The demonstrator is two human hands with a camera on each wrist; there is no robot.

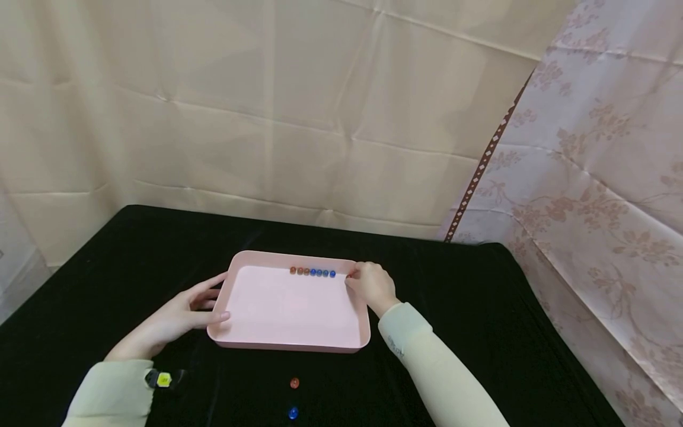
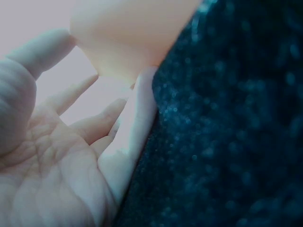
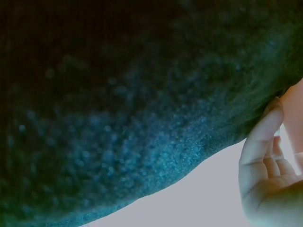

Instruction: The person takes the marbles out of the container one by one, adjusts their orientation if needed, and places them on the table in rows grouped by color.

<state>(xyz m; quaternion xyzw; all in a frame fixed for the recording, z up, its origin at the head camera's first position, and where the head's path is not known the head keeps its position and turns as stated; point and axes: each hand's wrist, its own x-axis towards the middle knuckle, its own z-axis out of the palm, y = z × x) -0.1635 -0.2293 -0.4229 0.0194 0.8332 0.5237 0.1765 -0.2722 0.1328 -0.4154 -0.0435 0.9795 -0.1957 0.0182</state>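
A shallow pink tray (image 1: 288,308) lies on the black cloth. My left hand (image 1: 178,317) holds its left side, thumb over the rim and fingers along the outer wall; the left wrist view shows this hand (image 2: 71,132) against the tray wall (image 2: 123,38). At the tray's far right corner, my right hand (image 1: 372,284) pinches a reddish marble (image 1: 349,276), mostly hidden by the fingers. Along the far wall runs a row of three orange marbles (image 1: 300,271) followed by several blue marbles (image 1: 319,273). The right wrist view catches only part of my right hand (image 3: 265,175).
In front of the tray, an orange marble (image 1: 294,383) and a blue marble (image 1: 293,413) lie on the black cloth (image 1: 256,391). A cream curtain (image 1: 240,118) hangs behind the table, with a floral curtain (image 1: 603,178) at the right.
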